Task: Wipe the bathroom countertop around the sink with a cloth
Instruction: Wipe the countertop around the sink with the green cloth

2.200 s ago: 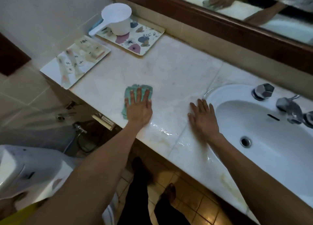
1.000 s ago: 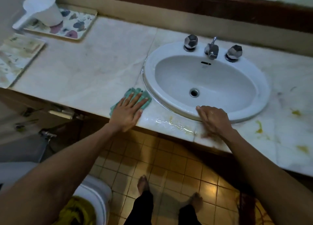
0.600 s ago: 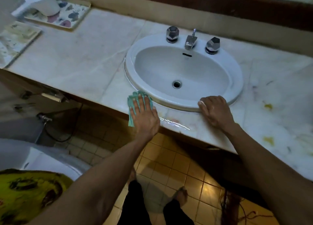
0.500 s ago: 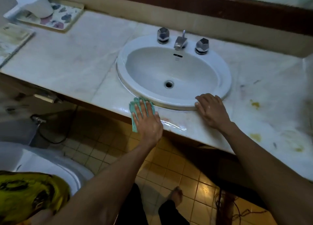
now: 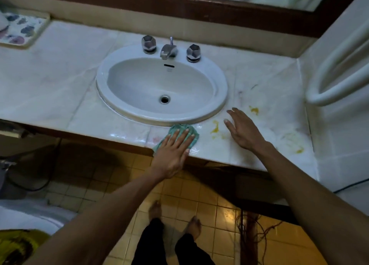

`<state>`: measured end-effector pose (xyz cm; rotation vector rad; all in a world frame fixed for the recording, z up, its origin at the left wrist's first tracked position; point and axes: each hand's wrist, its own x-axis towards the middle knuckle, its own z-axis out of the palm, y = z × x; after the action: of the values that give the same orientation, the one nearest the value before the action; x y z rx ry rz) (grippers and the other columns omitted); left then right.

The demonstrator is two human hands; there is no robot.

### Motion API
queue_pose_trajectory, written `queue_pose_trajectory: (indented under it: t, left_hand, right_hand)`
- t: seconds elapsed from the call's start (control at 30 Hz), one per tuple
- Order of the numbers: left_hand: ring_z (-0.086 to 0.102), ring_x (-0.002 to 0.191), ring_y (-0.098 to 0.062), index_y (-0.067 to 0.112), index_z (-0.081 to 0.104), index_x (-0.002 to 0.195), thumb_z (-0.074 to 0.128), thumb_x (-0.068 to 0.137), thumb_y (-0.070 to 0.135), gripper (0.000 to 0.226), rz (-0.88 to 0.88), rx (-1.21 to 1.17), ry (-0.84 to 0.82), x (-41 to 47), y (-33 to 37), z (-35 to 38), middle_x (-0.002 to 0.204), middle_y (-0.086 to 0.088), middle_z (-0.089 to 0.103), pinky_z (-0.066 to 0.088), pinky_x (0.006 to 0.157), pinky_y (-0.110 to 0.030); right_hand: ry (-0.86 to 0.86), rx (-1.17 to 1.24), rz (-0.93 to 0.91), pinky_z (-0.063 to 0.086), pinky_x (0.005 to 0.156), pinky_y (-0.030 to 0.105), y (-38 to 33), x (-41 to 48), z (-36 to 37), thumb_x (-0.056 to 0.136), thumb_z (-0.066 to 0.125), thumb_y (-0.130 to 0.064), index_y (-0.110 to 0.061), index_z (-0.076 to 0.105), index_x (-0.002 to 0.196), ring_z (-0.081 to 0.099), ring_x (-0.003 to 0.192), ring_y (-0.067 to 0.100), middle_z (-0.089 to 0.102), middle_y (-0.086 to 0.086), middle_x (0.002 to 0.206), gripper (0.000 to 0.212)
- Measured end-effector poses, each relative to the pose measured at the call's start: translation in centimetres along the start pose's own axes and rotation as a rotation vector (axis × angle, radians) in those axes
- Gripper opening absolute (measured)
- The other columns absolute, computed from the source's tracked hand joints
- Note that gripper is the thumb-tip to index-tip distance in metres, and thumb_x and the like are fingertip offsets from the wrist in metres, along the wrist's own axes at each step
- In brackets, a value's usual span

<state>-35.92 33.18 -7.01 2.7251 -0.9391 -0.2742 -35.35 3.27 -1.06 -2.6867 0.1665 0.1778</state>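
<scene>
A pale marble countertop surrounds an oval white sink. My left hand lies flat on a green cloth, pressing it onto the front strip of counter just below the sink's rim. My right hand is open, fingers apart, resting on the counter to the right of the sink. Yellow stains mark the marble between the cloth and my right hand, and further ones lie beyond it. A wet sheen shows along the front edge.
A faucet with two faceted knobs stands behind the basin. A flowered tray sits at the far left. A white wall with a rail closes the right end. Below are tiled floor, my bare feet and a toilet.
My left hand has slid the cloth rightwards along the front edge, from left of the sink to below its right half. My right hand moved right and opened flat.
</scene>
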Motion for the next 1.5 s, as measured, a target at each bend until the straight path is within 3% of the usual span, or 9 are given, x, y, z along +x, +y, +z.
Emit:
queue_pose_trajectory:
  t: [0.2, 0.4, 0.67, 0.8, 0.93, 1.07, 1.23, 1.33, 1.5]
  left_hand:
    - [-0.011, 0.157, -0.024, 0.029, 0.003, 0.163, 0.017, 0.108, 0.044, 0.059, -0.203, -0.069, 0.077, 0.5, 3.1, 0.3, 0.171, 0.003, -0.006, -0.003, 0.127, -0.047]
    - [-0.012, 0.157, -0.024, 0.029, 0.000, 0.163, 0.017, 0.109, 0.043, 0.058, 0.013, -0.069, -0.044, 6.0, 7.2, 1.2, 0.170, 0.002, -0.009, 0.002, 0.128, -0.049]
    - [-0.001, 0.158, -0.028, 0.024, 0.005, 0.163, 0.020, 0.107, 0.041, 0.061, -0.103, -0.132, -0.019, 12.4, 13.6, 1.8, 0.171, -0.003, -0.001, -0.002, 0.127, -0.049]
    - [-0.003, 0.158, -0.028, 0.026, 0.008, 0.163, 0.020, 0.107, 0.042, 0.060, 0.163, -0.036, -0.097, 13.3, 15.4, 2.5, 0.171, 0.000, 0.001, 0.004, 0.127, -0.051]
    - [-0.006, 0.158, -0.021, 0.034, 0.003, 0.163, 0.016, 0.109, 0.044, 0.056, 0.526, 0.106, -0.130, 11.9, 9.1, 1.2, 0.171, 0.007, -0.001, 0.003, 0.128, -0.045]
    - [-0.004, 0.158, -0.019, 0.035, 0.003, 0.162, 0.016, 0.108, 0.045, 0.057, 0.236, 0.092, -0.070, 13.3, 7.7, 0.1, 0.171, 0.007, -0.003, 0.010, 0.127, -0.047]
    - [-0.003, 0.157, -0.032, 0.026, 0.003, 0.163, 0.022, 0.106, 0.042, 0.063, -0.061, -0.028, -0.011, 13.9, 18.8, 3.5, 0.171, -0.004, -0.003, -0.001, 0.127, -0.051]
    - [-0.005, 0.158, -0.030, 0.028, 0.006, 0.163, 0.020, 0.106, 0.042, 0.061, 0.161, 0.004, -0.050, 12.4, 22.0, 4.6, 0.171, 0.000, -0.001, 0.003, 0.127, -0.051]
    - [-0.012, 0.157, -0.018, 0.037, -0.001, 0.162, 0.017, 0.109, 0.041, 0.056, 0.570, 0.130, -0.131, 10.7, 14.4, 2.3, 0.171, 0.008, -0.008, 0.000, 0.128, -0.045]
  right_hand:
    - [0.006, 0.018, 0.148, 0.017, 0.122, 0.041, 1.1, -1.8, 1.6, 0.104, 0.034, -0.043, -0.011, 0.032, 0.152, 0.020, 0.150, 0.027, 0.022, 0.013, 0.163, 0.058]
    - [0.030, 0.034, 0.172, 0.019, 0.122, 0.039, 2.9, -4.5, 2.4, 0.104, 0.037, -0.040, -0.010, 0.037, 0.150, 0.022, 0.150, 0.024, 0.024, 0.009, 0.162, 0.055]
    - [0.368, 0.030, 0.423, 0.026, 0.119, 0.044, 8.9, -10.8, 0.8, 0.102, 0.036, -0.040, -0.007, 0.043, 0.145, 0.028, 0.146, 0.029, 0.030, 0.014, 0.159, 0.055]
    - [0.446, -0.017, 0.682, 0.024, 0.119, 0.047, 12.2, -14.5, 1.2, 0.104, 0.035, -0.037, -0.001, 0.030, 0.150, 0.023, 0.148, 0.034, 0.022, 0.019, 0.161, 0.059]
    - [0.380, -0.104, 0.734, 0.024, 0.119, 0.048, 13.5, -15.9, 3.1, 0.103, 0.024, -0.046, -0.002, 0.022, 0.153, 0.022, 0.149, 0.032, 0.019, 0.016, 0.163, 0.067]
    - [0.415, -0.127, 0.749, 0.016, 0.120, 0.045, 13.5, -15.7, 4.0, 0.104, 0.019, -0.046, -0.005, 0.018, 0.155, 0.017, 0.151, 0.027, 0.017, 0.012, 0.164, 0.066]
    - [0.420, -0.159, 0.709, 0.013, 0.122, 0.043, 14.2, -16.3, 4.3, 0.103, 0.019, -0.048, -0.006, 0.015, 0.156, 0.015, 0.152, 0.026, 0.015, 0.012, 0.164, 0.068]
    - [0.405, -0.136, 0.695, 0.011, 0.123, 0.043, 14.4, -16.3, 4.2, 0.103, 0.018, -0.050, -0.007, 0.011, 0.157, 0.011, 0.152, 0.024, 0.011, 0.011, 0.165, 0.069]
    - [0.412, -0.152, 0.701, 0.012, 0.124, 0.042, 14.5, -16.4, 4.3, 0.103, 0.018, -0.051, -0.009, 0.011, 0.157, 0.010, 0.153, 0.022, 0.011, 0.010, 0.166, 0.069]
